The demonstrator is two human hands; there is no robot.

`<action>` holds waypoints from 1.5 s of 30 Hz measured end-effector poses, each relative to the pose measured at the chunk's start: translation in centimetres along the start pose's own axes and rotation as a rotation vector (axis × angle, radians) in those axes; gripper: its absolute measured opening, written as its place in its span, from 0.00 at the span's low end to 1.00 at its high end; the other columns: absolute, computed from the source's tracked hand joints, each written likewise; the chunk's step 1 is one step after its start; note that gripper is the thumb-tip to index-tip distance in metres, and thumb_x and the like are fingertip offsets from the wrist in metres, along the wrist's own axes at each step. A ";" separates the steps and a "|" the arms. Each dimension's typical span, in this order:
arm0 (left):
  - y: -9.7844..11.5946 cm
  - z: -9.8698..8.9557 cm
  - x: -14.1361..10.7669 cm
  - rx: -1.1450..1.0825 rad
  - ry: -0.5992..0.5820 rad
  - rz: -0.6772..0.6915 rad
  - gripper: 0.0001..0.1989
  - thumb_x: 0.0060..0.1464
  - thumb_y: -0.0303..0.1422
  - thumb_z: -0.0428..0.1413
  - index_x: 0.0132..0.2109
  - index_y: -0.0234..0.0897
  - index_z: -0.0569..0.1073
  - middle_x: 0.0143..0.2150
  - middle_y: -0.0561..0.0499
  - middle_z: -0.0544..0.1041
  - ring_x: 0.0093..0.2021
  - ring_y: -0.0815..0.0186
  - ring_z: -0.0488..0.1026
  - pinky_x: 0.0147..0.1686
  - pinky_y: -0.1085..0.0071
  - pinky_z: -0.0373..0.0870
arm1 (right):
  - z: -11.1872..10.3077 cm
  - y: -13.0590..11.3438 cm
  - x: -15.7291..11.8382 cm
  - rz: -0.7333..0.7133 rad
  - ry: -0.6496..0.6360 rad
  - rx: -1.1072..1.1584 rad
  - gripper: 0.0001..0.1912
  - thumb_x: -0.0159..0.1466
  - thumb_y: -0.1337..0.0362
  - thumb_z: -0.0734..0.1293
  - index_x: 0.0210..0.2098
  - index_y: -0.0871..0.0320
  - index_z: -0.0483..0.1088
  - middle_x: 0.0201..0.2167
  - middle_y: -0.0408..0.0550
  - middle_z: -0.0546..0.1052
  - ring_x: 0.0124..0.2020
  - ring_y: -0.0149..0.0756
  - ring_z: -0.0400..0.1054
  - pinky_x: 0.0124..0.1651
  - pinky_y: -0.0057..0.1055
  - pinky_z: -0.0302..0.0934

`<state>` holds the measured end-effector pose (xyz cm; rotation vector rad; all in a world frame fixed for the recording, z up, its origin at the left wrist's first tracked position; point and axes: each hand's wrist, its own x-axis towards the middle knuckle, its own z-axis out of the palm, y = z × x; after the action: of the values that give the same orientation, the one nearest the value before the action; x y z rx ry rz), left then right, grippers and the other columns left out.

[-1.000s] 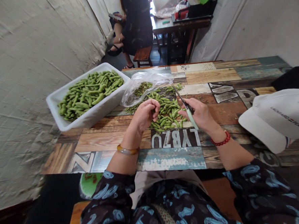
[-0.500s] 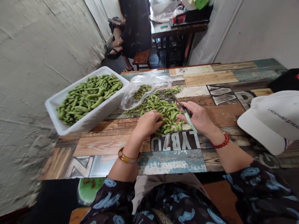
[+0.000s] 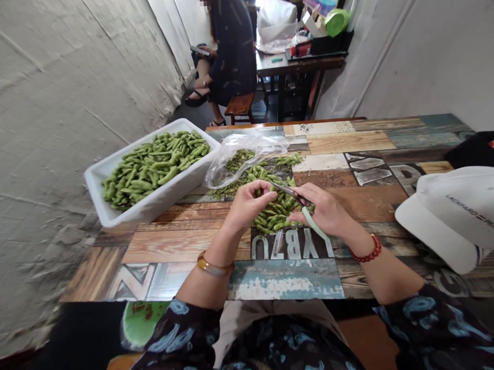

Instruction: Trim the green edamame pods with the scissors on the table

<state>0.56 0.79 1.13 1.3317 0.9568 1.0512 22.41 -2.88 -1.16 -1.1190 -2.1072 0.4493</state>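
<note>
My right hand (image 3: 321, 208) grips scissors with pale green handles (image 3: 314, 223), their dark blades pointing left. My left hand (image 3: 250, 204) is closed in a pinch on an edamame pod, mostly hidden by the fingers, right at the blade tips. Under and between both hands lies a loose pile of green edamame pods (image 3: 270, 224) on the patchwork-patterned table (image 3: 183, 239). Just beyond the left hand, a clear plastic bag (image 3: 221, 167) lies crumpled with small trimmed green bits (image 3: 237, 160) in and around it.
A white tub (image 3: 164, 197) heaped with edamame pods stands at the table's left. On the right lies a white cap (image 3: 458, 216), near a black object (image 3: 471, 152). Beyond the table a person (image 3: 232, 46) sits on a wooden stool (image 3: 240, 104), beside another cluttered table (image 3: 277, 66).
My left hand has risen from the pile to the scissors' tips with its fingers pinched. The scissors have swung left and lower toward it. The view has tilted up slightly.
</note>
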 end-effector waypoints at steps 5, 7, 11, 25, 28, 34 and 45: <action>-0.6 0.2 0.0 0.067 -0.022 0.016 0.10 0.47 0.36 0.65 0.32 0.32 0.77 0.29 0.52 0.74 0.31 0.70 0.68 0.35 0.73 0.64 | 0.1 -0.6 0.0 0.013 -0.055 0.009 0.29 0.61 0.53 0.73 0.58 0.56 0.66 0.46 0.53 0.73 0.37 0.40 0.71 0.43 0.40 0.70; -0.6 0.4 -0.1 0.080 -0.054 0.016 0.10 0.48 0.36 0.65 0.32 0.32 0.77 0.30 0.51 0.75 0.32 0.69 0.69 0.36 0.73 0.64 | 0.2 -0.7 0.0 0.027 -0.067 0.003 0.29 0.60 0.54 0.73 0.58 0.57 0.66 0.45 0.53 0.73 0.37 0.40 0.71 0.43 0.41 0.70; -0.6 0.7 -0.2 0.035 -0.082 -0.003 0.12 0.47 0.37 0.66 0.32 0.31 0.77 0.30 0.50 0.75 0.32 0.68 0.69 0.37 0.72 0.65 | 0.5 -0.7 -0.1 0.020 -0.053 -0.007 0.29 0.60 0.53 0.73 0.57 0.56 0.67 0.43 0.51 0.73 0.35 0.39 0.70 0.40 0.39 0.69; -0.6 0.5 0.0 -0.085 -0.011 -0.062 0.13 0.43 0.36 0.68 0.28 0.32 0.73 0.26 0.54 0.71 0.26 0.75 0.63 0.27 0.77 0.59 | 0.2 -0.2 0.0 -0.029 -0.037 -0.055 0.20 0.65 0.54 0.68 0.54 0.55 0.69 0.40 0.53 0.76 0.40 0.44 0.72 0.43 0.39 0.69; -0.1 0.5 0.0 -0.213 0.042 -0.132 0.14 0.41 0.36 0.69 0.31 0.33 0.74 0.24 0.57 0.68 0.20 0.78 0.58 0.21 0.79 0.52 | 0.2 0.1 0.1 -0.013 0.034 -0.071 0.22 0.64 0.53 0.69 0.53 0.56 0.69 0.40 0.53 0.76 0.40 0.44 0.72 0.42 0.39 0.69; 0.2 0.3 0.1 -0.424 0.053 -0.202 0.19 0.36 0.36 0.71 0.33 0.32 0.73 0.25 0.54 0.73 0.19 0.79 0.60 0.17 0.81 0.50 | 0.2 0.2 0.0 -0.004 0.112 -0.063 0.27 0.63 0.52 0.70 0.57 0.57 0.67 0.43 0.54 0.74 0.37 0.42 0.72 0.41 0.40 0.71; -0.1 1.1 -0.2 -0.379 0.006 -0.208 0.19 0.38 0.37 0.71 0.32 0.32 0.72 0.24 0.56 0.71 0.20 0.79 0.61 0.18 0.81 0.51 | 0.3 -0.7 0.0 -0.041 0.030 -0.059 0.27 0.64 0.52 0.69 0.59 0.54 0.65 0.45 0.54 0.73 0.41 0.44 0.71 0.45 0.42 0.71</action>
<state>1.53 0.35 1.09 0.8982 0.8310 1.0162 21.80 -3.27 -0.96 -1.1064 -2.1259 0.3510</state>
